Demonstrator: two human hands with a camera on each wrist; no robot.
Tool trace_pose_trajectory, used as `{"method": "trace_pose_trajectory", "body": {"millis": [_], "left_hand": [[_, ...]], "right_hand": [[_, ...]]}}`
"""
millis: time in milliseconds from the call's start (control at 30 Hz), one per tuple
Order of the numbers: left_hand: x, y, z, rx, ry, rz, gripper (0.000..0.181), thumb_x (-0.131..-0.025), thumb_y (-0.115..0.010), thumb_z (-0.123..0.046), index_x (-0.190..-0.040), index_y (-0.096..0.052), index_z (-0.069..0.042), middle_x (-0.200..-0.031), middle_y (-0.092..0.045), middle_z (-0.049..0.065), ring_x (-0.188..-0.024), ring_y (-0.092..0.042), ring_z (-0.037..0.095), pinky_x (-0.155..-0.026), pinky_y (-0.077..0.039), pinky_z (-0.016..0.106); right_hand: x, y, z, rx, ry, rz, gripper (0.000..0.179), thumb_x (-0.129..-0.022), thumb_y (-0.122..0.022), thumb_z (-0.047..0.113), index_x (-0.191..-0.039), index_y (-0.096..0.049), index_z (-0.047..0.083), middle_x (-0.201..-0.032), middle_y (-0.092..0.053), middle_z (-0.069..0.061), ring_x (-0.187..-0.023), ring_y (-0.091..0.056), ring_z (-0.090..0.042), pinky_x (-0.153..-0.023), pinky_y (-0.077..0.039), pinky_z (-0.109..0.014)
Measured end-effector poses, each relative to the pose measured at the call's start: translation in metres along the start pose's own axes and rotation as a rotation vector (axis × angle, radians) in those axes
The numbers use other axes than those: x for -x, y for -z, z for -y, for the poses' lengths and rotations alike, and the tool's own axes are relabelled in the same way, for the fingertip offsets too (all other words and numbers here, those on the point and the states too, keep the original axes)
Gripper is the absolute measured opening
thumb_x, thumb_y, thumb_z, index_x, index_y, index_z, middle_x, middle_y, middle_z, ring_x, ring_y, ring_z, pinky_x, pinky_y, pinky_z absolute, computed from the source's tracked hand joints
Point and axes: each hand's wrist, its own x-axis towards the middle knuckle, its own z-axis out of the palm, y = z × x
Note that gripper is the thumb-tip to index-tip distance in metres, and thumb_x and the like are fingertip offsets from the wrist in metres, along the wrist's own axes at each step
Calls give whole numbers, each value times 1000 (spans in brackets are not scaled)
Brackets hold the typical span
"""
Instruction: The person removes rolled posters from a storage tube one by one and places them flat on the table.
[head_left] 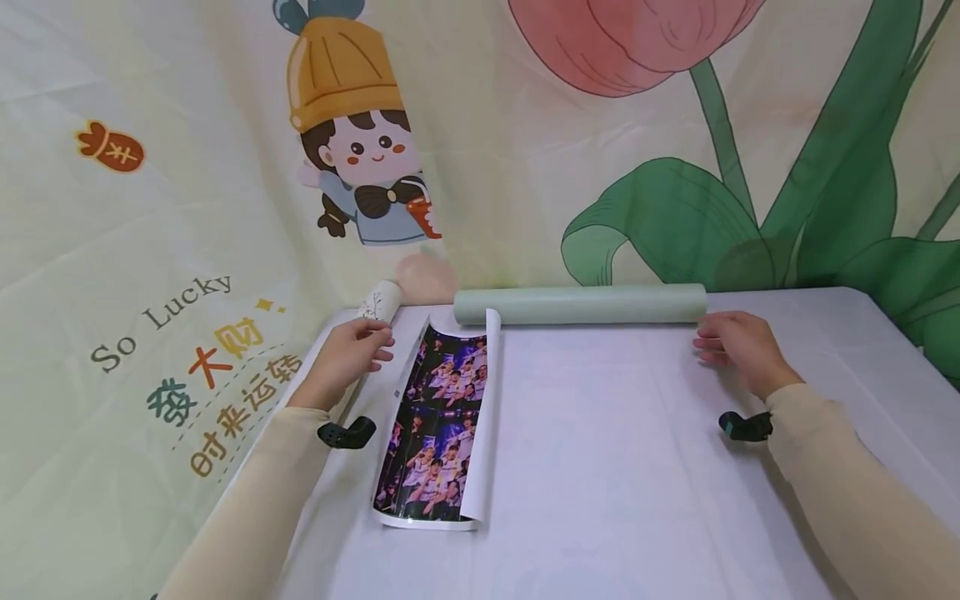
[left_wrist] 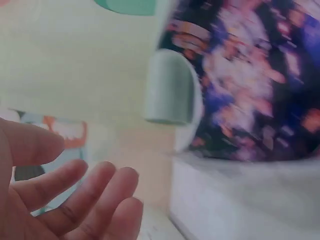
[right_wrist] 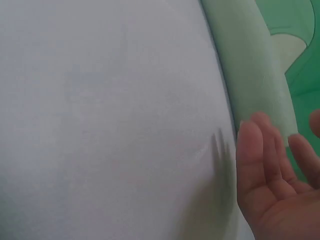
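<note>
Zero items held: left grip [head_left: 341, 358] is loose-fingered, left of the green roll [head_left: 581, 304]; right grip [head_left: 750, 350] also relaxed, by that roll's right end, contact we can't tell. We see a photo sheet [head_left: 435, 433] on the counter [head_left: 600, 467], in front of the green roll's left end, group-photo print up, long edges curling. We read that curl as springy paper, so it probably needs holding to lie flat. To the left of the green roll sits a pale patterned roll [head_left: 381, 302], partly hidden by the left grip. We'd guess both rolls sit at the margins to save working space. Labels: none we can read on rolls or sheet. Behind the green roll, the backdrop cloth [head_left: 487, 167] carries, off to its left, "So Lucky", "發大财", "时来运转".
</note>
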Motion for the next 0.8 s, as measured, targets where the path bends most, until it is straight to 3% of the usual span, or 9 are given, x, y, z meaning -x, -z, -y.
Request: {"method": "trace_pose_trajectory", "body": {"millis": [100,233,400,467,600,700,800], "left_hand": [[-9,-3,-19,-5,-35,4,35,-96,-48,-32,-121,-52,-7,-112,-59,15,-94,-62,27,-75,-52,37],[-22,-15,-39,-16,-41,83,34,-95,-50,-31,-119,-53,-7,-112,-58,14,-96,-59,29,-76,-52,36],[-43,-36,-55,3,-18,156,37,-94,-51,-29,-122,-52,-4,-116,-53,13,-103,-55,32,-80,-51,39],[-53,-45,-58,26,-2,155,39,-94,-51,-29,-124,-51,-2,-120,-51,14,-106,-52,32,-83,-50,41],[-71,-57,-56,83,47,117,42,-94,-52,-27,-125,-49,2,-129,-46,16,-114,-46,33,-86,-48,42],[-79,-64,-54,52,90,87,45,-93,-52,-28,-125,-48,4,-131,-44,16,-118,-44,32,-86,-48,41],[-83,-72,-53,17,115,95,54,-93,-51,-30,-132,-40,6,-137,-38,18,-122,-40,31,-88,-47,41]], "right_hand": [[-4,-1,0,-40,-5,-79,60,-97,-37,37,-142,-27,0,-131,-42,-19,-110,-54,-25,-85,-49,-31],[-10,-3,-1,-49,-17,-170,56,-96,-38,33,-143,-28,3,-129,-42,-15,-107,-53,-22,-82,-50,-28],[-18,0,-5,-72,-42,-234,61,-93,-44,34,-145,-26,8,-133,-42,-13,-103,-54,-15,-68,-50,-19],[-20,0,-6,-87,-37,-241,63,-92,-45,35,-146,-24,10,-138,-39,-13,-108,-52,-16,-71,-50,-20],[-20,-4,-6,-52,5,-220,66,-92,-42,37,-148,-20,9,-143,-34,-14,-119,-42,-25,-93,-42,-32],[-20,-8,-5,4,54,-192,68,-92,-40,37,-148,-16,6,-144,-31,-18,-122,-38,-33,-100,-34,-44],[-21,-10,-6,42,78,-173,68,-92,-39,36,-148,-15,5,-147,-25,-19,-128,-32,-36,-103,-28,-48]]}}
